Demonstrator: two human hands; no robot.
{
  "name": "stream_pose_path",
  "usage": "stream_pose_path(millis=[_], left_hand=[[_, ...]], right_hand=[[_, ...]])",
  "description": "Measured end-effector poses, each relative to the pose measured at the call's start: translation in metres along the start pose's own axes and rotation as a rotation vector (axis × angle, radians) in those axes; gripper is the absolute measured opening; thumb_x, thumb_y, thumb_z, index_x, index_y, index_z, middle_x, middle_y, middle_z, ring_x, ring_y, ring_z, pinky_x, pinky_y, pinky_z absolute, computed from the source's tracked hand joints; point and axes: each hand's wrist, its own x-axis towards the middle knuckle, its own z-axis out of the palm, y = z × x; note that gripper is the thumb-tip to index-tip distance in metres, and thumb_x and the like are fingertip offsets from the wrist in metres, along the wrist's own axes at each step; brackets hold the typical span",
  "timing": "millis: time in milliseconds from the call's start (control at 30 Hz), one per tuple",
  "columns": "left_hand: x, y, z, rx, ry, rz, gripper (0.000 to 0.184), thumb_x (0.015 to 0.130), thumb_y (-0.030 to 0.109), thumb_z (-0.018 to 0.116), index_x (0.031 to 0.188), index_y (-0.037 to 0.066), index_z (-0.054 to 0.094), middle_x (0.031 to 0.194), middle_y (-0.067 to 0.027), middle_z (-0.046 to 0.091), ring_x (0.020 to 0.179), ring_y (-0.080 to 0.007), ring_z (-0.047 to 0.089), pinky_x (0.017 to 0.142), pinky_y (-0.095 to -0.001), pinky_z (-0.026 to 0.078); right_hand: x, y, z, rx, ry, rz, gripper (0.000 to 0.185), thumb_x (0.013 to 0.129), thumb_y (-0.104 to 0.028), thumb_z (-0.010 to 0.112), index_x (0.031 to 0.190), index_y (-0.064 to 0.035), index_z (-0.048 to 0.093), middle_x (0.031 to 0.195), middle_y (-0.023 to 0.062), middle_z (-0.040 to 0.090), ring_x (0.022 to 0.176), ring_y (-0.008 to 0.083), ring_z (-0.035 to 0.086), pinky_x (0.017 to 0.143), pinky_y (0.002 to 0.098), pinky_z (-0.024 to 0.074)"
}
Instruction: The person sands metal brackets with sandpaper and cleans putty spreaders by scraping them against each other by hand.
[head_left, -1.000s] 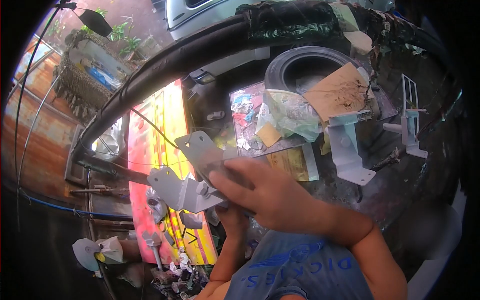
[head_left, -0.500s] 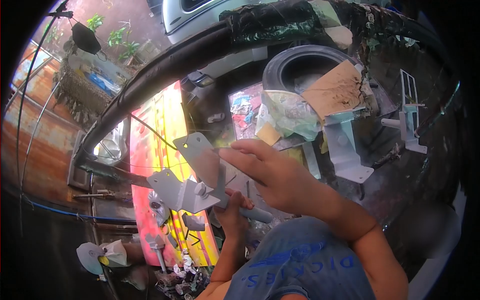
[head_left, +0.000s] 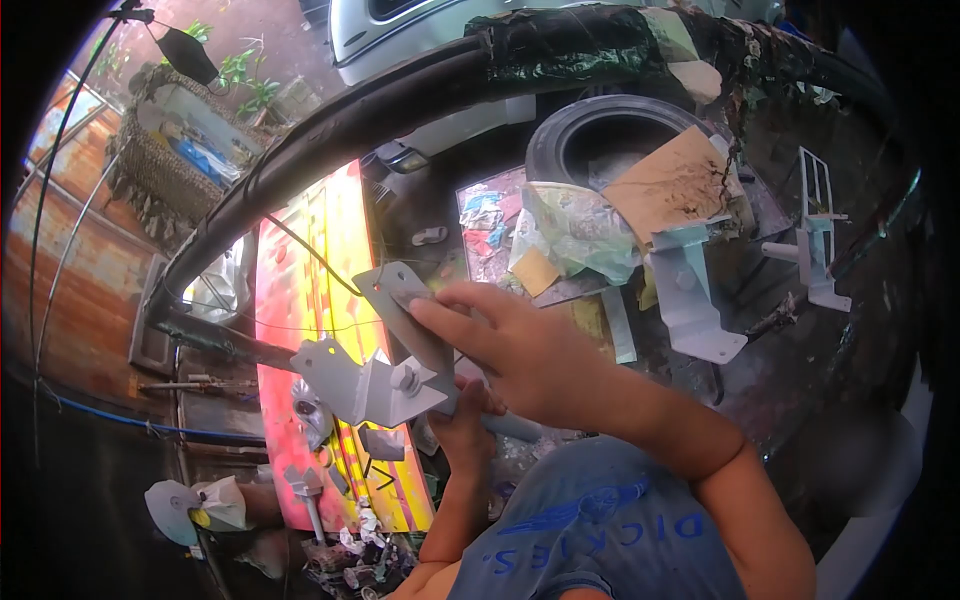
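Your left hand (head_left: 464, 430) clamps one grey bracket (head_left: 370, 383); your right hand (head_left: 535, 352) touches it, fingers slightly apart, with two other brackets (head_left: 688, 300) nearby.

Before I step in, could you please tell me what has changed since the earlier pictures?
The right hand has moved its fingertips up the grey plate, towards the end with the holes. The plate now shows narrower, as if tilted. The left hand stays closed on the grey bracket below; the tyre has not moved.
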Motion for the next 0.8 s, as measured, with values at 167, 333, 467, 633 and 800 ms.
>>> stream_pose_path(millis=[167, 333, 467, 633, 800], left_hand=[[-0.001, -0.005, 0.003, 0.089, 0.060, 0.129, 0.025, 0.094, 0.013, 0.067, 0.113, 0.000, 0.059, 0.096, -0.0081, 0.066, 0.080, -0.0183, 0.065, 0.070, -0.0349, 0.055], [0.000, 0.005, 0.007, 0.271, 0.006, 0.159, 0.038, 0.095, 0.020, 0.067, 0.127, 0.000, 0.058, 0.115, -0.0096, 0.067, 0.102, -0.0186, 0.067, 0.086, -0.0337, 0.055], [0.006, -0.014, -0.017, 0.141, -0.085, 0.105, 0.034, 0.096, 0.024, 0.065, 0.122, 0.002, 0.060, 0.115, -0.0090, 0.066, 0.105, -0.0196, 0.065, 0.089, -0.0352, 0.054], [0.006, -0.012, -0.017, 0.026, -0.134, 0.018, 0.016, 0.095, 0.017, 0.060, 0.108, 0.007, 0.056, 0.086, -0.0052, 0.058, 0.077, -0.0214, 0.062, 0.069, -0.0357, 0.053], [0.004, 0.004, -0.011, -0.100, -0.185, -0.135, 0.014, 0.091, 0.010, 0.063, 0.096, 0.010, 0.050, 0.062, -0.0032, 0.044, 0.047, -0.0158, 0.048, 0.051, -0.0337, 0.048]], right_hand=[[-0.013, -0.010, 0.006, -0.020, -0.012, 0.000, 0.075, 0.075, 0.000, 0.073, 0.145, -0.0116, 0.049, 0.136, 0.0206, 0.050, 0.118, 0.0405, 0.058, 0.092, 0.0424, 0.0533], [-0.032, -0.017, 0.006, 0.021, -0.033, -0.045, 0.064, 0.084, -0.007, 0.066, 0.145, -0.0139, 0.049, 0.134, 0.0216, 0.050, 0.119, 0.0409, 0.056, 0.096, 0.0449, 0.0508], [-0.047, -0.018, -0.005, 0.024, -0.074, -0.098, 0.072, 0.076, 0.008, 0.066, 0.143, -0.0143, 0.051, 0.137, 0.0214, 0.050, 0.122, 0.0400, 0.056, 0.097, 0.0424, 0.0521], [-0.052, -0.014, -0.021, 0.256, 0.009, 0.155, 0.059, 0.083, 0.012, 0.060, 0.139, -0.0059, 0.054, 0.138, 0.0205, 0.052, 0.126, 0.0343, 0.057, 0.102, 0.0398, 0.0488], [-0.040, 0.035, -0.016, 0.465, 0.280, 0.053, 0.032, 0.093, 0.009, 0.057, 0.123, -0.0022, 0.061, 0.133, 0.0104, 0.060, 0.125, 0.0207, 0.057, 0.098, 0.0316, 0.0492]])
